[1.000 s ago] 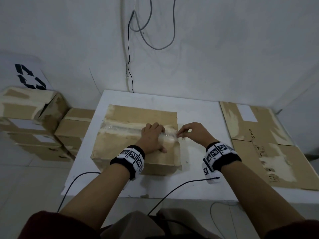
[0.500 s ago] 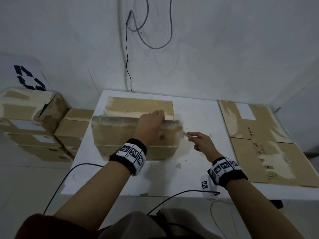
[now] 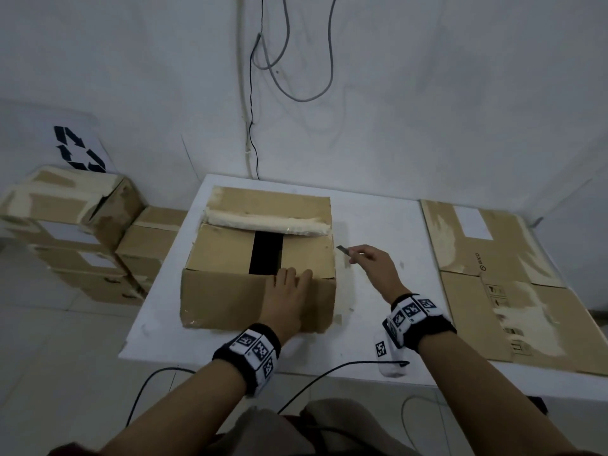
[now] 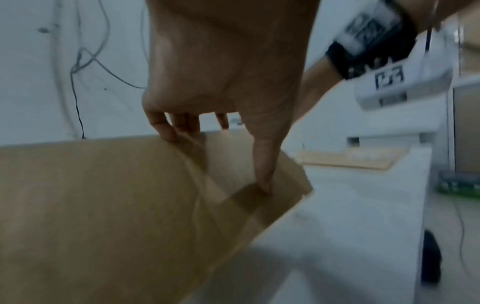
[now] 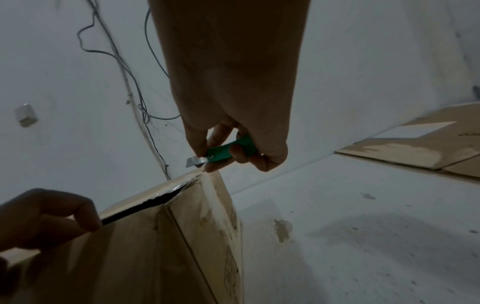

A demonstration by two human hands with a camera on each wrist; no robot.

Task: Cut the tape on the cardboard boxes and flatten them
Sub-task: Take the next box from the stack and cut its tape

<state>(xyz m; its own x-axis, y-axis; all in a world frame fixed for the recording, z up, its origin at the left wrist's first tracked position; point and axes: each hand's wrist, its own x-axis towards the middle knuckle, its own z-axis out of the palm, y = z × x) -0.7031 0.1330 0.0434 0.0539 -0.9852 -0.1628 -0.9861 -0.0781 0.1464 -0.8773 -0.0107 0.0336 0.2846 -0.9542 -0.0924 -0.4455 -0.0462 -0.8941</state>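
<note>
One cardboard box (image 3: 260, 278), likely light and stiff: left hand (image 3: 286, 301) grips its near flap (image 3: 223, 301), a sound hold; right hand (image 3: 371, 263) clasps a green utility knife (image 5: 223, 152).

A bare storeroom or packing area: stained white walls with loose cables (image 3: 289, 60) hanging at top centre, a plain white table (image 3: 388, 225), stacked cardboard boxes (image 3: 75, 225) at left under a recycling sign (image 3: 77, 148), flattened cardboard (image 3: 500, 274) at right.

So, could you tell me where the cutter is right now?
The green cutter is pinched in the right hand, just right of the box's far right corner, above the table.
</note>
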